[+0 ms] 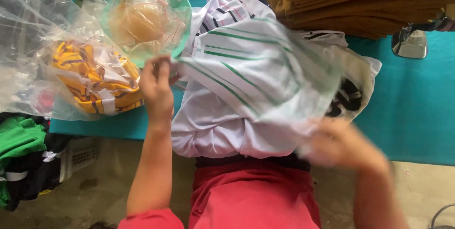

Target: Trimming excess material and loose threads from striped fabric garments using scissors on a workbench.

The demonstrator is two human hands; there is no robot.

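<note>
Left hand: your left hand is raised at the table's near edge, fingers pinched on the left corner of the white garment with green stripes.
Right hand: your right hand is blurred at the lower right; it meets the garment's lower right edge, but you cannot tell whether its fingers are clenched on the cloth or only touching it.
Garment: it is stretched between your two hands, lifted above a heap of white clothing that spills over the table's near edge.
Table: a teal-covered table carries everything in view.
Left of the garment: a green plastic bowl holding small clear zip bags stands just beyond your left hand; nearer the left edge, a clear plastic bag encloses a yellow striped garment.
Far right: a stack of folded mustard-brown fabric lies at the back, with a metal object just beside it.
Below the table: green and black clothes are piled at lower left.
</note>
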